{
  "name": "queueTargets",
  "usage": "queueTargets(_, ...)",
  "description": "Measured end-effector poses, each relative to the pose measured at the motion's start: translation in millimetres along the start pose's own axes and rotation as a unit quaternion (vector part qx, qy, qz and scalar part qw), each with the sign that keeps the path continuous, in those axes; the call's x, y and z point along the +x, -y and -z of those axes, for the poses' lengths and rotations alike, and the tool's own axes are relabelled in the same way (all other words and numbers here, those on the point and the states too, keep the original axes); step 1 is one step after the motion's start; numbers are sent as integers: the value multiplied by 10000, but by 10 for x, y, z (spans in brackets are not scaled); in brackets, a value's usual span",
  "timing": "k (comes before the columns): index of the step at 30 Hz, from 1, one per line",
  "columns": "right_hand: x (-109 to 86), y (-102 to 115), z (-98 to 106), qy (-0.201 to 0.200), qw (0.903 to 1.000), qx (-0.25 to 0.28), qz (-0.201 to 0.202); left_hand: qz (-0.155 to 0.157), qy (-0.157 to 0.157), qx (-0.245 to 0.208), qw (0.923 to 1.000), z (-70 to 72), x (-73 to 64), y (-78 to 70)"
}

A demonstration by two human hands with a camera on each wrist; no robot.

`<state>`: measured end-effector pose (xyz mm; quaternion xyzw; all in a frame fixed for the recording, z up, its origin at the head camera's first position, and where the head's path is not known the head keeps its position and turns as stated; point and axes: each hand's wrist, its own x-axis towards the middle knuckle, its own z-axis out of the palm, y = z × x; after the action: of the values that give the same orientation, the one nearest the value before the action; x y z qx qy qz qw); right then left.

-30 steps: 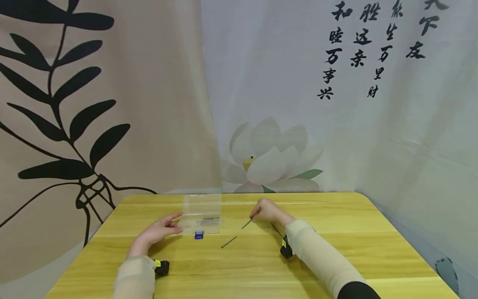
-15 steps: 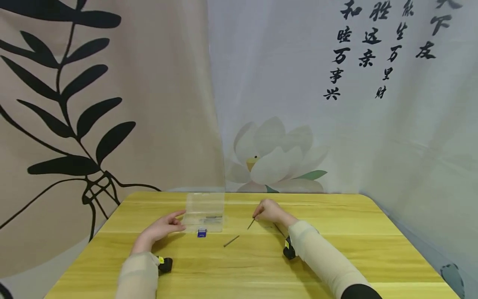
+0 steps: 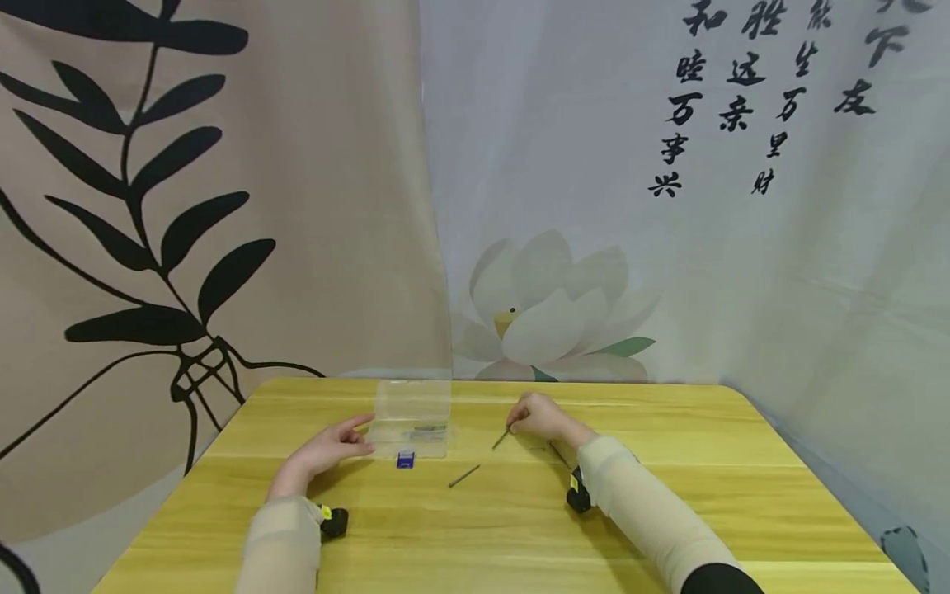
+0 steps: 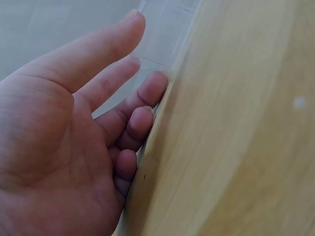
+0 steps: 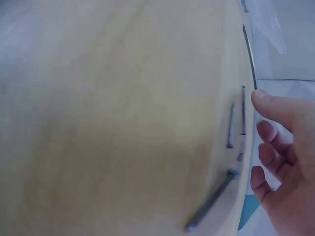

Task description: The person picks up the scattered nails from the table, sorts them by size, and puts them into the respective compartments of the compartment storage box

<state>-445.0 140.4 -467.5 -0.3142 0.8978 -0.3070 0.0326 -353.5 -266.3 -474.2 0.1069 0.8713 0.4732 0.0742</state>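
An open clear plastic box (image 3: 406, 441) with a blue latch (image 3: 405, 460) at its front stands near the back of the table. Dark thin pieces lie inside it. My left hand (image 3: 337, 441) rests at the box's left side, index finger and thumb apart at its edge; the other fingers bend loosely in the left wrist view. Further right, my right hand (image 3: 540, 417) pinches a thin nail (image 5: 250, 56) by one end between thumb and forefinger. Its pointed end slants toward the box. More nails lie below that hand, including a thicker nail (image 5: 211, 200) and a shorter nail (image 5: 230, 127).
One nail (image 3: 464, 476) lies on the wooden table (image 3: 416, 536) in front of the box. Another nail (image 3: 560, 454) lies beside the right wrist. Small black cameras sit on both wrists. A printed curtain (image 3: 356, 206) hangs behind the table's back edge.
The whole head view has shifted slightly to the right. The nail in my right hand has turned a little steeper. My left hand keeps its place at the box.
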Motion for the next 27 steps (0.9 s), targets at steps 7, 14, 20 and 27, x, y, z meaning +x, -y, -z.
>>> queueTargets(7,24,95,133,-270,9996,-54,-50,-4,-41,-2,10000,-9,-28,-5)
queueTargets(14,63,173,259,-456,9987,-168,-162,59,-32,39,10000,-19,-29,-41)
queueTargets(20,157,212,299,-626,9978,-207,-110,68,-82,122,9999,-26,-19,-31)
queueTargets(27,256,341,350,-621,9981,-21,-39,-29,0,123,9999,-28,-45,-52)
